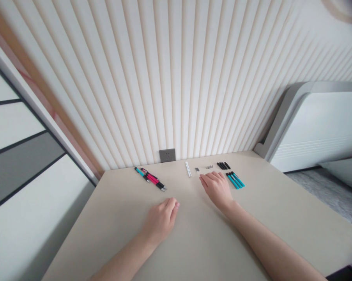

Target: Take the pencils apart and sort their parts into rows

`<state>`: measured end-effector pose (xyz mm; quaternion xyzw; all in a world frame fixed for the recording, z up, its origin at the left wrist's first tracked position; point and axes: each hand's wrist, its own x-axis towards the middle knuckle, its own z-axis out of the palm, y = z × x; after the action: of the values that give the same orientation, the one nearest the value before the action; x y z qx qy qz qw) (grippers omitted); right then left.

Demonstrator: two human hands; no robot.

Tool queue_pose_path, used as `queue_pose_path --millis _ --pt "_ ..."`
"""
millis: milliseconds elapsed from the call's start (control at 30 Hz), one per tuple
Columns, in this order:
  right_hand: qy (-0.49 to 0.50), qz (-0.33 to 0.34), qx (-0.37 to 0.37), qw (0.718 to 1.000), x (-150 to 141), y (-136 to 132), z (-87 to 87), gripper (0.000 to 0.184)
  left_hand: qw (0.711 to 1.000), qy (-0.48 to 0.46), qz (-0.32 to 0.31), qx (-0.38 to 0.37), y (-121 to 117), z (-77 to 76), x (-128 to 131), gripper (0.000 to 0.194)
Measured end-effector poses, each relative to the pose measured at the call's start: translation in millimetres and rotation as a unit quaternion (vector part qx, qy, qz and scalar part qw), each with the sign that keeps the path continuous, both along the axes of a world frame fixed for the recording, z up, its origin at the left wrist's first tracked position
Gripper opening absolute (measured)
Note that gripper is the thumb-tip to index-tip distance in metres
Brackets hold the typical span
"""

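My left hand (161, 218) is closed over the middle of the table, its fingers curled in; whatever they may hold is hidden. Farther right, my right hand (217, 189) reaches forward with its fingertips pressed together, and I cannot make out what is between them. Just beyond those fingertips lie tiny dark metal pieces (197, 169) and several small silvery pen parts (209, 167). White pen refills (188, 169) lie to their left. Beside my right hand are teal pen barrels (236, 180), with several short black tubes (223, 166) behind them.
Left on the beige table (120, 222) lie a teal pen (142, 174) and pinkish-red pens (153, 179) with black ends. A ribbed white wall (176, 78) with a dark socket (167, 155) borders the back. A bed headboard (319, 125) stands right, a panelled cabinet (23, 171) left.
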<state>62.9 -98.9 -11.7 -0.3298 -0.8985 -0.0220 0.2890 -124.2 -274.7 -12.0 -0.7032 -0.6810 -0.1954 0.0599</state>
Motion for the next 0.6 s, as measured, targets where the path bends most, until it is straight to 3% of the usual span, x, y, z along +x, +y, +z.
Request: queue_pose_path --millis 233,600 --pt "-0.114 -0.024 -0.025 0.993 -17 -6 -11.3 0.020 1.000 0.010 -0.005 -0.006 0 1.5 1 0.030" --pt "-0.144 -0.063 -0.075 0.985 -18 -11 -10.5 0.032 0.999 0.011 -0.002 -0.031 -1 2.2 1 0.029"
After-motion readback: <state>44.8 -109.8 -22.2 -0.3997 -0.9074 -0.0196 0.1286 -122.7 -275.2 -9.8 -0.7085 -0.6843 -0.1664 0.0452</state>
